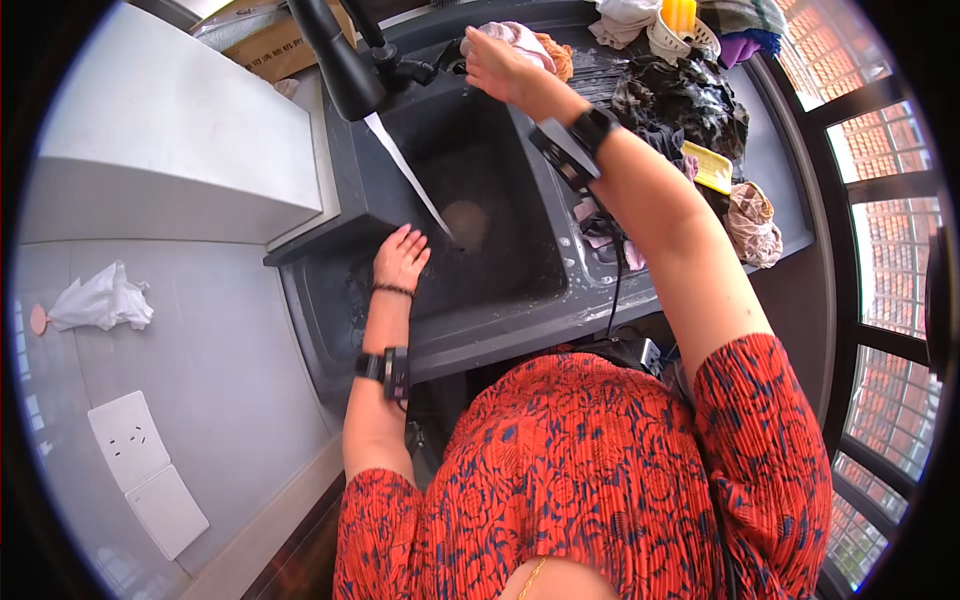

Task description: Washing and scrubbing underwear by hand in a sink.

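Water runs from the black faucet (341, 75) into the dark grey sink basin (510, 240), whose bottom shows a round, lighter patch. My left hand (401, 259) is over the basin's left side near the stream, palm down, fingers slightly spread, holding nothing. My right hand (495, 67) reaches to the back of the sink, beside a pale pink cloth (517, 39) and an orange cloth (559, 56). Its fingers look extended with nothing in them; whether it touches the pink cloth cannot be told. Both wrists wear strapped devices.
Wet black clothing (682, 105) with suds lies on the right washboard, near a yellow soap dish (707, 166) and a crumpled beige cloth (752, 225). A white basket (664, 41) stands at the back right. A white cabinet (180, 127) borders the left; a white cloth (105, 298) hangs on the wall.
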A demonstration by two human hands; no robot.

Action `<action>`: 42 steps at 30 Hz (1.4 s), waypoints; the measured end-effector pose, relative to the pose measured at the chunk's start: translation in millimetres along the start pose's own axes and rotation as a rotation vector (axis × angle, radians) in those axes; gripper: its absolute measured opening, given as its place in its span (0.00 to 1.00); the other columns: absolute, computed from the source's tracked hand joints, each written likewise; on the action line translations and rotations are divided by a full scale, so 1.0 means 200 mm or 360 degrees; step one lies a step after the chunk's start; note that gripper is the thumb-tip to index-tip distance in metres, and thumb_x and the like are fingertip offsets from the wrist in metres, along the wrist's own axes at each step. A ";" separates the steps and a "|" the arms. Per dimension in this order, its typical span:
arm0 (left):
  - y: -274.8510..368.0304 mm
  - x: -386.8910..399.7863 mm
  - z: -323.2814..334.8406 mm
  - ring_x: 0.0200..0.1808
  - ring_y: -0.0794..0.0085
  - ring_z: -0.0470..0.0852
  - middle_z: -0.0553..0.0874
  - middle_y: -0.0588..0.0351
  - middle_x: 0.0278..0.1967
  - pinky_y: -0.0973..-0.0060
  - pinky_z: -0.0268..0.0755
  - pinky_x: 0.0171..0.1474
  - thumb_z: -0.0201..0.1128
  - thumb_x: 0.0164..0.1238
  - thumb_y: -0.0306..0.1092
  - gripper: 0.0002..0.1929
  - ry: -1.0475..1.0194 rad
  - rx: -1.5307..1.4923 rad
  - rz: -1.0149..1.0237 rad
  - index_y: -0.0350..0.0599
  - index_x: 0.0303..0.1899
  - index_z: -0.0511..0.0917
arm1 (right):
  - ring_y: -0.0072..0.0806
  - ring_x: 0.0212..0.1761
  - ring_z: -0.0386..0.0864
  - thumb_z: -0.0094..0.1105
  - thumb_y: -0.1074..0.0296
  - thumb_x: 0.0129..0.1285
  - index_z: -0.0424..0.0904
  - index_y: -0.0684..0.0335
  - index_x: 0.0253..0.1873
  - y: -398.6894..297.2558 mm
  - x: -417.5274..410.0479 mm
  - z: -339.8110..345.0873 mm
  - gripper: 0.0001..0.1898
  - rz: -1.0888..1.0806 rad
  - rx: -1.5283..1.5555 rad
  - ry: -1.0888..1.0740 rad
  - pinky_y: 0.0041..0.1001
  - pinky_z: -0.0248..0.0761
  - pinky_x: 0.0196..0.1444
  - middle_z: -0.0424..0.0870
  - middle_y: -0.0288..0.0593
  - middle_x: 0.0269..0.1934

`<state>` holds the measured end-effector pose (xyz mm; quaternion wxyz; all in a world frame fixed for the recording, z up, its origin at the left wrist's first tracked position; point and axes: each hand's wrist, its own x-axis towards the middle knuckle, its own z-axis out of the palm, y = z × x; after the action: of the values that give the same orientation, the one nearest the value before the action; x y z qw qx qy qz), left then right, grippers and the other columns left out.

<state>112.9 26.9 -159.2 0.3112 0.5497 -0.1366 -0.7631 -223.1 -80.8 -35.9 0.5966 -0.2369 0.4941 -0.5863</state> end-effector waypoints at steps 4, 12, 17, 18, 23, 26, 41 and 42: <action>-0.03 -0.09 0.00 0.64 0.57 0.77 0.77 0.47 0.65 0.56 0.71 0.66 0.46 0.80 0.40 0.20 -0.0249 0.0027 -0.0058 0.43 0.65 0.73 | 0.33 0.59 0.71 0.47 0.39 0.73 0.70 0.58 0.57 -0.05 0.39 -0.33 0.26 -0.0607 -0.0540 0.0028 0.36 0.64 0.67 0.74 0.44 0.52; 0.00 -0.29 -0.09 0.50 0.66 0.82 0.84 0.53 0.50 0.67 0.75 0.53 0.61 0.73 0.40 0.17 -0.0272 0.0269 0.0030 0.45 0.57 0.78 | 0.47 0.70 0.69 0.49 0.34 0.65 0.47 0.56 0.81 0.01 -0.27 0.36 0.47 0.0329 -0.0454 0.0069 0.54 0.60 0.67 0.63 0.53 0.76; -0.06 -0.32 0.40 0.43 0.75 0.84 0.86 0.58 0.45 0.76 0.75 0.46 0.65 0.71 0.34 0.11 -0.0664 0.0899 0.0216 0.45 0.51 0.81 | 0.39 0.44 0.87 0.60 0.60 0.64 0.83 0.58 0.56 0.25 -0.78 -0.14 0.18 -0.1022 -0.1784 -0.0049 0.31 0.78 0.49 0.89 0.46 0.45; -0.07 -0.30 0.45 0.43 0.75 0.84 0.86 0.58 0.45 0.76 0.75 0.46 0.65 0.71 0.34 0.11 -0.0669 0.0901 0.0222 0.45 0.51 0.81 | 0.39 0.46 0.86 0.59 0.62 0.64 0.84 0.57 0.55 0.21 -0.93 -0.19 0.17 -0.1113 -0.2001 0.0010 0.33 0.79 0.50 0.88 0.47 0.44; -0.22 -0.37 0.94 0.45 0.71 0.83 0.84 0.54 0.47 0.74 0.77 0.48 0.68 0.67 0.30 0.14 -0.1090 0.1615 0.1438 0.40 0.52 0.82 | 0.44 0.53 0.83 0.60 0.72 0.62 0.82 0.60 0.57 -0.01 -1.39 -0.78 0.17 -0.1038 -0.2013 0.0739 0.36 0.76 0.58 0.86 0.49 0.50; -0.31 -0.43 1.24 0.64 0.47 0.71 0.74 0.44 0.62 0.57 0.62 0.69 0.73 0.59 0.46 0.37 -0.1234 0.2011 0.2144 0.48 0.69 0.70 | 0.48 0.66 0.74 0.63 0.70 0.61 0.75 0.58 0.65 -0.05 -1.59 -1.11 0.26 -0.1101 -0.2500 0.1229 0.39 0.68 0.66 0.78 0.53 0.61; -0.83 -0.58 1.76 0.76 0.48 0.54 0.54 0.44 0.76 0.41 0.59 0.67 0.84 0.36 0.50 0.57 -0.0574 0.3051 0.1880 0.58 0.73 0.61 | 0.45 0.76 0.59 0.68 0.42 0.59 0.64 0.47 0.76 -0.41 -1.62 -1.93 0.41 -0.0348 -0.2993 0.1500 0.61 0.55 0.68 0.66 0.51 0.73; -0.83 -0.57 1.75 0.76 0.48 0.55 0.55 0.44 0.75 0.43 0.59 0.67 0.84 0.36 0.50 0.55 -0.0561 0.3020 0.1913 0.57 0.72 0.63 | 0.45 0.75 0.61 0.70 0.39 0.56 0.64 0.47 0.75 -0.47 -1.52 -1.84 0.44 -0.0718 -0.2889 0.1389 0.59 0.57 0.66 0.69 0.51 0.72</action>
<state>-241.9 178.7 -39.6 0.0614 0.2940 -0.9427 -0.1455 -532.5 293.8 -7.7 -0.1620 -0.4519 0.8682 -0.1259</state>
